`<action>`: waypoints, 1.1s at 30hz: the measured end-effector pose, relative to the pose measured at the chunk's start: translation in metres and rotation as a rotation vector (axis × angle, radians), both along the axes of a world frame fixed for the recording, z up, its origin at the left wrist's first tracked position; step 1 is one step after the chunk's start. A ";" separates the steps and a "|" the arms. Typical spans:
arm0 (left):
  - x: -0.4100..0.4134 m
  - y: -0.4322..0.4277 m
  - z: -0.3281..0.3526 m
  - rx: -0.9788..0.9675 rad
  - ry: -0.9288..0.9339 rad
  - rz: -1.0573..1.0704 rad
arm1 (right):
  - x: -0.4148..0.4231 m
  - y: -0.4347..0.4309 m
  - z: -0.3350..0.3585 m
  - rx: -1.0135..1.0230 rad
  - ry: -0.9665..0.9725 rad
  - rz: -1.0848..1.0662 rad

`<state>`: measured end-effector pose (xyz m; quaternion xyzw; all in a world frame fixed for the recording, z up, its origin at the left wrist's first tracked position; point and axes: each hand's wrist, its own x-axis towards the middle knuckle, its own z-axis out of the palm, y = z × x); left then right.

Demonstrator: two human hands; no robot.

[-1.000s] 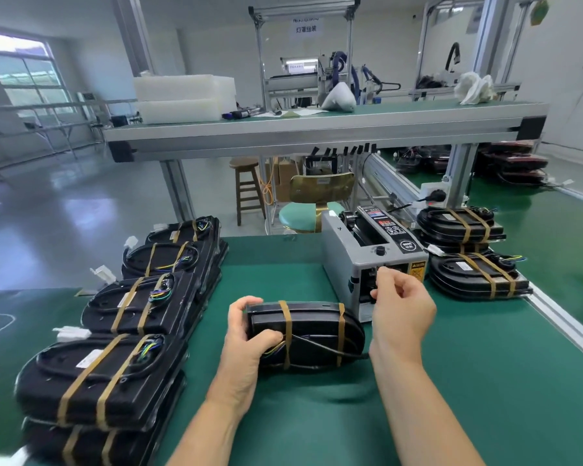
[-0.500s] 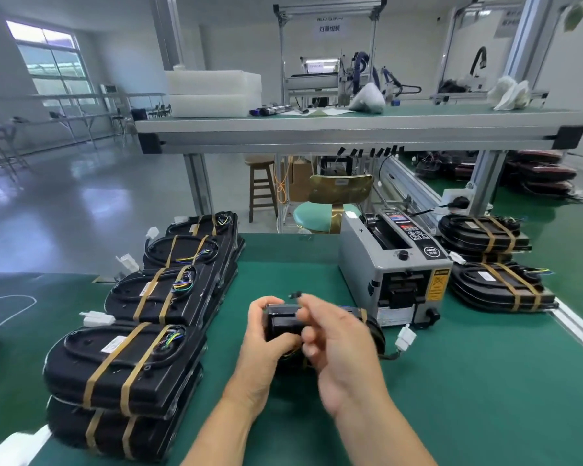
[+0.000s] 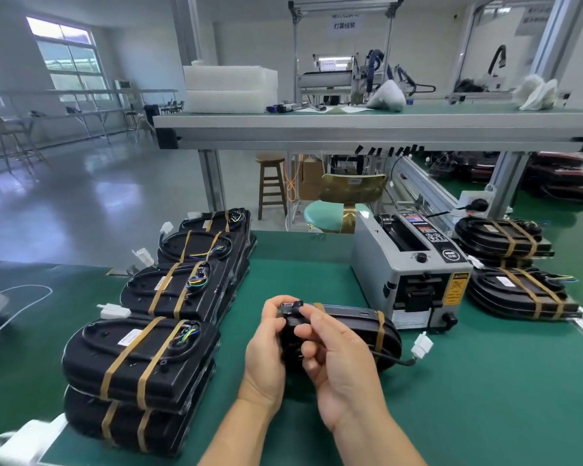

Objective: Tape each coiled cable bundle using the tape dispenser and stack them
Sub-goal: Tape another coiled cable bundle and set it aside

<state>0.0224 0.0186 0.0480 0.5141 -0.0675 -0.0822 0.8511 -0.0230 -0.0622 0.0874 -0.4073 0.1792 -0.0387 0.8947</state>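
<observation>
Head: left hand (image 3: 266,354), right hand (image 3: 345,375) grip bundle (image 3: 357,322) between stacks (image 3: 138,364), dispenser (image 3: 414,267).

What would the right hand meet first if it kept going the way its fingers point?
The cable bundle, whose left end the right hand pinches; just beyond, probably the left hand, though depth is unclear.

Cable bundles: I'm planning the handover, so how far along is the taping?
Done: the left stacks and right stacks are taped. In hand: the left hand and right hand grip one bundle bearing tape strips, in front of the dispenser. Left: stacking it; no untaped bundles show.
</observation>
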 end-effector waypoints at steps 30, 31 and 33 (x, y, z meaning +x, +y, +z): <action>0.002 -0.010 0.009 0.170 0.013 0.136 | -0.001 0.005 0.002 -0.064 -0.019 0.009; 0.004 -0.010 0.010 0.196 0.014 0.151 | -0.001 0.005 0.002 -0.073 -0.022 0.010; 0.007 -0.009 0.010 0.250 0.001 0.172 | -0.001 0.006 0.001 -0.116 -0.027 0.001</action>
